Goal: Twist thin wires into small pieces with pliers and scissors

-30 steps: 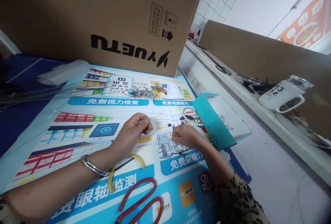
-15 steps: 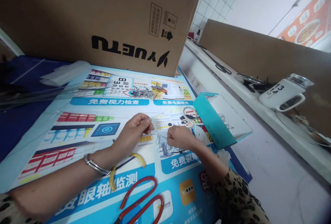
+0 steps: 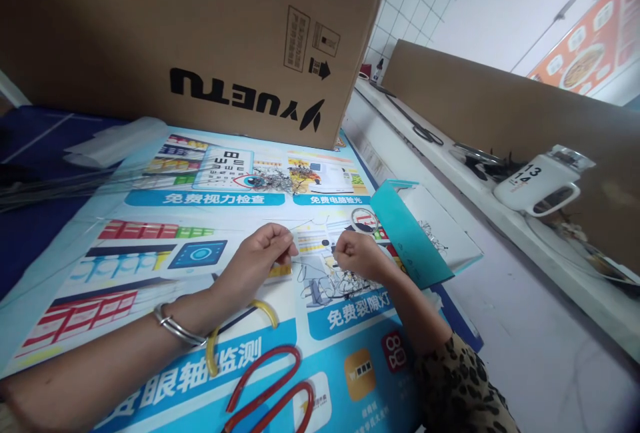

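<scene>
My left hand is closed in a pinch above the printed table cover, with a thin wire running from its fingertips toward the upper right. To its right, my right hand is curled into a fist; whatever is in it is hidden. Just below that fist lies a loose tangle of thin wire. Under my left wrist show the yellow handles of a tool whose head is covered. Nearer to me lies a tool with red looped handles, its working end out of frame.
A large cardboard box stands at the back. Before it lies a heap of wire bits. On the right are an open teal box holding wire bits and a ledge with a white mug. Long wires extend from the left.
My right hand has moved a little up and to the right, widening the gap between the hands. My left hand stays in nearly the same place, still pinching.
</scene>
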`<state>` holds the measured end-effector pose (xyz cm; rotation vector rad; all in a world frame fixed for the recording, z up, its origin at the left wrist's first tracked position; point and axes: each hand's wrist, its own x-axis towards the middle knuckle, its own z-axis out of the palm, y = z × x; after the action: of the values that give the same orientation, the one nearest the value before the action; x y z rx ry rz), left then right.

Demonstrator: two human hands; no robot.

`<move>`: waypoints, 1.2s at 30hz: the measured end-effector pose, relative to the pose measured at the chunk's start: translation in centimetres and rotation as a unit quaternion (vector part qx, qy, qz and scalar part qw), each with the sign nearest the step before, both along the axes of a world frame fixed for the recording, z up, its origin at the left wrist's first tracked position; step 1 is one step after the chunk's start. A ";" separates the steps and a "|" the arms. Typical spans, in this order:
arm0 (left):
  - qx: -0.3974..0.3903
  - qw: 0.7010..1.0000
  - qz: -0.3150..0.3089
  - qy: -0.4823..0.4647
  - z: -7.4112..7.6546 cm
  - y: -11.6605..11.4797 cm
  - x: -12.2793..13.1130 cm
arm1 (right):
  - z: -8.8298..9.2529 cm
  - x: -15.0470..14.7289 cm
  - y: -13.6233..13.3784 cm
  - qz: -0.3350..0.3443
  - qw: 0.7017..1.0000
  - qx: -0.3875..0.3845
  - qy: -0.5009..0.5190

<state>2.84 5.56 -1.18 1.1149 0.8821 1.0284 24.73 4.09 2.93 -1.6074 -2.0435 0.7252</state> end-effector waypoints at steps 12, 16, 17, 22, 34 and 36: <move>-0.069 0.997 -0.022 -0.027 1.0 -1.8 1.0 | -1.4 -5.0 -1.6 -0.049 0.922 -0.062 0.380; -0.072 0.997 -0.019 -0.027 0.9 -1.7 1.0 | -1.3 -5.1 -1.9 -0.050 0.919 -0.056 0.386; -0.073 0.997 -0.019 -0.028 0.8 -1.7 1.0 | -1.4 -5.1 -1.9 -0.052 0.922 -0.052 0.380; -0.081 0.996 -0.009 -0.037 0.4 -1.7 1.0 | -2.2 -5.3 -1.9 -0.068 0.946 -0.012 0.317; -0.014 0.998 0.017 0.055 1.6 -2.1 0.9 | -2.3 -6.1 -2.1 -0.094 0.977 0.050 0.183; 0.014 0.997 0.026 0.073 1.6 -2.2 0.8 | -2.5 -6.5 -2.1 -0.098 0.972 0.035 0.209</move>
<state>3.68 3.41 0.39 1.2090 1.0207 1.0144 18.23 2.03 0.42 -1.4441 -1.5705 0.8266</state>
